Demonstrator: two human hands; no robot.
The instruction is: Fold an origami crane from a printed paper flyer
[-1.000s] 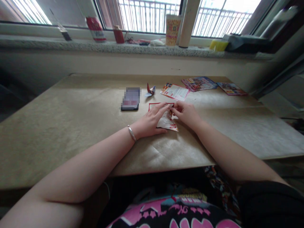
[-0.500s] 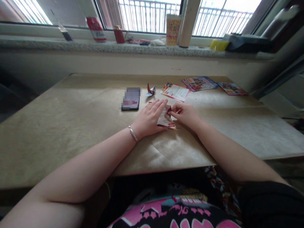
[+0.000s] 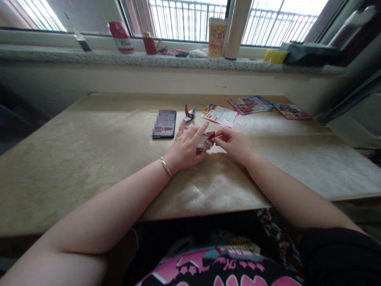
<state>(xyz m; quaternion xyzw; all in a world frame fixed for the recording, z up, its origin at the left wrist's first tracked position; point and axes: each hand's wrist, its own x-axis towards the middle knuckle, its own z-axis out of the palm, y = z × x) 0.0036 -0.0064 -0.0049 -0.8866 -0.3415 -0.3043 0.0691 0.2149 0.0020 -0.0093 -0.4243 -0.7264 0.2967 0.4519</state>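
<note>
A folded piece of printed paper, white and red, is between my two hands on the table. My left hand rests over its left part with fingers stretched and spread, the thumb along the near edge. That side of the paper is mostly hidden. On the right, my right hand pinches the paper's reddish edge between thumb and fingertips. Just beyond my left fingers stands a small folded paper figure, its points sticking up. A phone lies to the left with its screen lit.
Printed flyers lie behind my hands, with glossy leaflets and another leaflet farther right. A windowsill behind the table holds a red can, a patterned cup and a yellow object.
The paper's near corner, which pointed toward me, has been folded up and the paper looks smaller. My left fingers have spread apart; my right hand keeps its pinch.
</note>
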